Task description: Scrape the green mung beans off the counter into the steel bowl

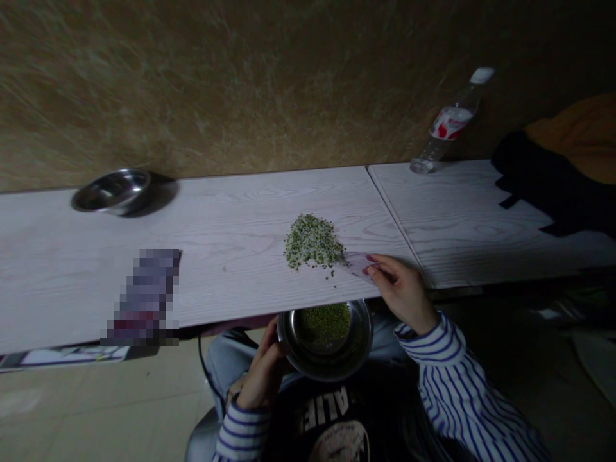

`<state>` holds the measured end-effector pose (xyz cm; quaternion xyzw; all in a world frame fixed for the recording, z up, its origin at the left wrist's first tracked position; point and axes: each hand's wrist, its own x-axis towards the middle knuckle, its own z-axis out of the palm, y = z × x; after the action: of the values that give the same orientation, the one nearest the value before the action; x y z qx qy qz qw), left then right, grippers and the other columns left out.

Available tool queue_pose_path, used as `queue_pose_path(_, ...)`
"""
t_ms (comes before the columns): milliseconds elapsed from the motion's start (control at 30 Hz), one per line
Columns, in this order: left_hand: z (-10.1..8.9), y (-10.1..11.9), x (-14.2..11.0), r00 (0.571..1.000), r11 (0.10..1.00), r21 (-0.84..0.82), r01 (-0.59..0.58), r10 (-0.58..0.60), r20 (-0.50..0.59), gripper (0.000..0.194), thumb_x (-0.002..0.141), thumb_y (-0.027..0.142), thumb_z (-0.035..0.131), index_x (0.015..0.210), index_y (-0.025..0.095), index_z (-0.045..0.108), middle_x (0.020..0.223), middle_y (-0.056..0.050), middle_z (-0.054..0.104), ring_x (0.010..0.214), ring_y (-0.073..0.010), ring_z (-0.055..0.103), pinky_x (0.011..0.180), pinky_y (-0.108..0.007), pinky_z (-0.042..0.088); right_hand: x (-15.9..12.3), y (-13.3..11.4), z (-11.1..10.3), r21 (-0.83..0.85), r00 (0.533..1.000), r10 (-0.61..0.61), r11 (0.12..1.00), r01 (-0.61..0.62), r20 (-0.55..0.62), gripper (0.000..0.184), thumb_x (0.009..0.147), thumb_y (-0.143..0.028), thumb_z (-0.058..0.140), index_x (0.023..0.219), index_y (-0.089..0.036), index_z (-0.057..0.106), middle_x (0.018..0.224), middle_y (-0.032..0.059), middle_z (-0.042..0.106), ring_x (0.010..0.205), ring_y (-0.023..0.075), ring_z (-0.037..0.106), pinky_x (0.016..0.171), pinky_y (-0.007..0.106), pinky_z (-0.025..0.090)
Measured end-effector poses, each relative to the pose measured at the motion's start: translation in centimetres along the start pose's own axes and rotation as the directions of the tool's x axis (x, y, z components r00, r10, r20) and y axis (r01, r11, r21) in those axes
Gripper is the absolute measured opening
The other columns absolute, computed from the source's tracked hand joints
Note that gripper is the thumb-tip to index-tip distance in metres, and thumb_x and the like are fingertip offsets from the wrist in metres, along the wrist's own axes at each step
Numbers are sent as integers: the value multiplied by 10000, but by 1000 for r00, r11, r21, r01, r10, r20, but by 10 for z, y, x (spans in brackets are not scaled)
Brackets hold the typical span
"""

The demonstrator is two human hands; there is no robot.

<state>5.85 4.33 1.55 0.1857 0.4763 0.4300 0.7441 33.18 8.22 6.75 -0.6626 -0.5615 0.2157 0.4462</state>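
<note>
A pile of small green beans mixed with white grains (312,242) lies on the white wood-grain table (231,256). My right hand (402,289) pinches a thin, see-through card with a purple pattern (357,263), whose far end touches the pile's right edge. Under the table's front edge, my left hand (264,372) grips the left rim of a steel bowl (363,350) over my lap. Green beans (330,324) cover part of the bowl's bottom. A few stray beans sit between the pile and the table edge.
Another steel bowl (129,204) stands tilted-looking at the back left. A blurred-out flat object (149,282) lies at the left front. A plastic bottle with a white cap (445,125) stands by the wall, and dark and orange cloth (563,167) is at the right.
</note>
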Motion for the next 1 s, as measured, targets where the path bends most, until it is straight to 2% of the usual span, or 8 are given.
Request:
queue_pose_path(200, -1, -2, 1, 1000, 1000, 0, -27, 27, -11, 521, 649, 198, 700, 1166, 265, 688, 1145, -52, 706, 1077, -290, 592, 822, -348, 495, 1, -3, 2, -29, 999, -15, 999, 16, 29, 289, 861, -303, 562, 1091, -175, 680, 995, 113, 760, 899, 236, 727, 800, 368, 580)
queue_pose_path(300, -1, -1, 0, 1000, 1000, -17, -17, 17, 9, 522, 658, 185, 689, 1173, 267, 681, 1130, -48, 713, 1057, -279, 605, 831, -352, 497, 3, -3, 3, -42, 999, 0, 999, 1, 34, 305, 862, -318, 562, 1105, -175, 678, 1007, 118, 757, 911, 244, 724, 799, 380, 580)
queue_pose_path(400, 0, 1, -2, 1000, 1000, -19, -22, 23, 15, 520, 661, 168, 676, 1173, 257, 679, 1101, -50, 722, 1014, -263, 620, 807, -342, 505, 5, -3, 4, -43, 1000, 0, 999, 2, 31, 305, 857, -323, 562, 1096, -176, 681, 1005, 120, 756, 926, 251, 720, 814, 394, 576)
queue_pose_path(633, -3, 2, -1, 1000, 1000, -6, -25, 25, 2, 540, 665, 184, 677, 1200, 250, 659, 1153, -66, 704, 1036, -296, 617, 730, -341, 517, 9, -5, 8, -14, 999, -30, 999, 31, 40, 287, 857, -308, 567, 1083, -174, 685, 1013, 112, 753, 923, 231, 717, 815, 364, 576)
queue_pose_path(833, -4, 3, -1, 999, 999, -12, -33, 34, 24, 531, 668, 178, 675, 1194, 249, 663, 1081, -63, 724, 1004, -298, 639, 688, -324, 520, 10, -7, 12, -15, 996, -72, 997, 73, 56, 259, 861, -295, 575, 1066, -189, 692, 1045, 100, 748, 947, 225, 709, 833, 363, 573)
queue_pose_path(1000, -2, 4, -3, 998, 998, -54, -44, 46, 31, 519, 655, 182, 695, 1170, 248, 682, 1115, -68, 724, 1097, -315, 612, 877, -396, 509, 12, -7, 15, -13, 995, -84, 996, 85, 60, 259, 865, -290, 574, 1074, -196, 694, 1055, 92, 748, 965, 224, 706, 858, 363, 568)
